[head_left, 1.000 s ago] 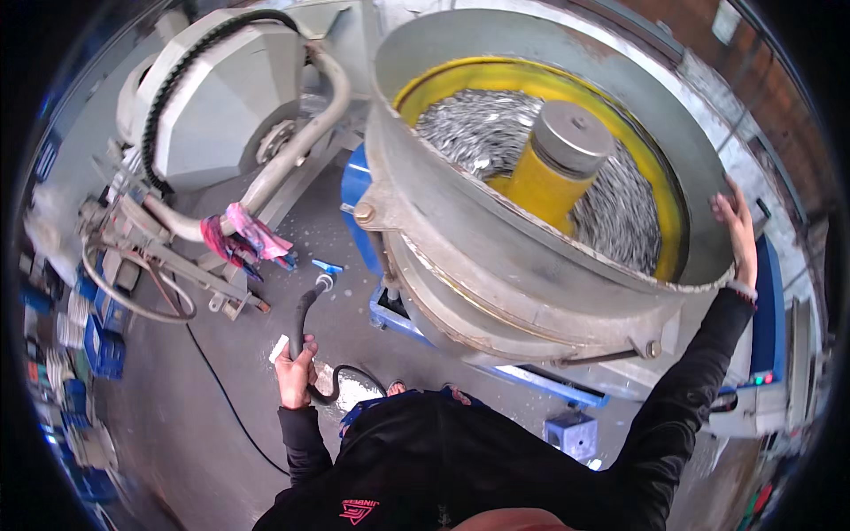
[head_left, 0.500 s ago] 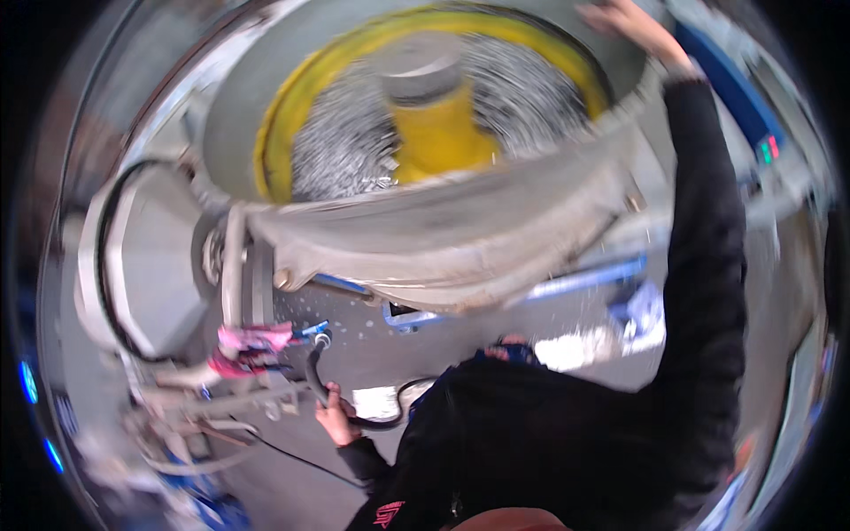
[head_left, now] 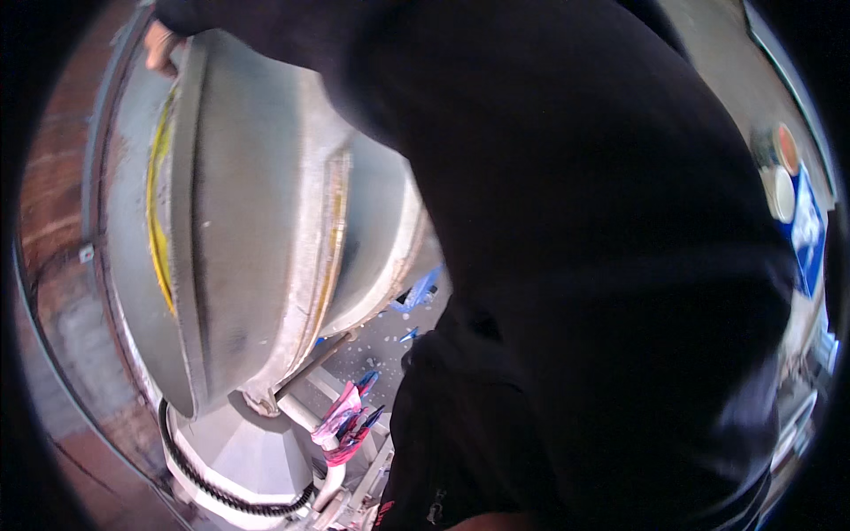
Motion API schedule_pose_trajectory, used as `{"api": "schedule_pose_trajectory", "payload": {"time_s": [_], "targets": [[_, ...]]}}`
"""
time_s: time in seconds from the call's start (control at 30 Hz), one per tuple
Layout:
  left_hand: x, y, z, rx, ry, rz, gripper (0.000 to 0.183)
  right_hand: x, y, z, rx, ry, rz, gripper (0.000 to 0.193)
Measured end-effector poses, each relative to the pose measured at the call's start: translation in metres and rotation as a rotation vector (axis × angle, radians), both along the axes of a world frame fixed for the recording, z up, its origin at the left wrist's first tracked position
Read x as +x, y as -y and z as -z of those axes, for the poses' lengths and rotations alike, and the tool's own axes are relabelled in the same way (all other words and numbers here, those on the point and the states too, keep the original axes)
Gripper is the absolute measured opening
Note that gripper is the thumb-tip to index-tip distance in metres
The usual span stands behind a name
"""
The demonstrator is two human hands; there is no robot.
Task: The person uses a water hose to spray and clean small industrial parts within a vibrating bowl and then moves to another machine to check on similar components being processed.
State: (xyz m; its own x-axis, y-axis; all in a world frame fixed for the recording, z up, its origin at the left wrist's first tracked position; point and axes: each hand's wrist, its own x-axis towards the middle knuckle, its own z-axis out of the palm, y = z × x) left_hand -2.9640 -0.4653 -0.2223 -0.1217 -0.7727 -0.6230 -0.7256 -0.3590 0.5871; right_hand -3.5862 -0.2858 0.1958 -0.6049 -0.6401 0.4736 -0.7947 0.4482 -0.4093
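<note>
A large grey metal bowl (head_left: 252,203) fills the left side, tipped so that its mouth faces left. Inside the mouth shows a curved strip of yellow lining (head_left: 158,230); the bowl's contents are out of sight. My right arm in its black sleeve stretches across the top of the view. At its end my right hand (head_left: 161,49) is by the upper rim, fingers bent downward. They are small and partly hidden, so I cannot tell whether they grip anything. My left hand is hidden, and the hose does not show.
Below the bowl is a grey faceted housing (head_left: 257,447) with a black ribbed cable (head_left: 181,460). Pink and blue rags (head_left: 343,425) are tied on a pale metal pipe (head_left: 335,482). White containers (head_left: 779,193) and a blue-and-white package (head_left: 806,230) stand far right.
The view has swung round: the bowl went from top centre to the left, its metal-filled inside now hidden. My right hand went from upper right to upper left; my left hand with the hose left view.
</note>
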Motion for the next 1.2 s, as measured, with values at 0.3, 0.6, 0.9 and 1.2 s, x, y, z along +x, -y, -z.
{"api": "schedule_pose_trajectory", "payload": {"time_s": [0.3, 0.6, 0.9, 1.2], "targets": [[0.043, 0.018, 0.058, 0.137, -0.168, -0.070, 0.016, 0.021, 0.054, 0.015, 0.180, 0.132, -0.019, 0.053], [-0.023, -0.045, 0.027, 0.002, -0.168, -0.265, 0.017, -0.025, 0.104, 0.035, 0.265, 0.213, -0.253, 0.056], [-0.020, -0.085, 0.023, -0.054, -0.274, -0.356, 0.014, -0.046, 0.063, 0.025, 0.416, 0.270, -0.317, 0.047], [0.026, -0.119, 0.044, -0.171, -0.391, -0.708, 0.011, -0.031, 0.078, 0.041, 0.424, 0.228, -0.515, 0.040]]}}
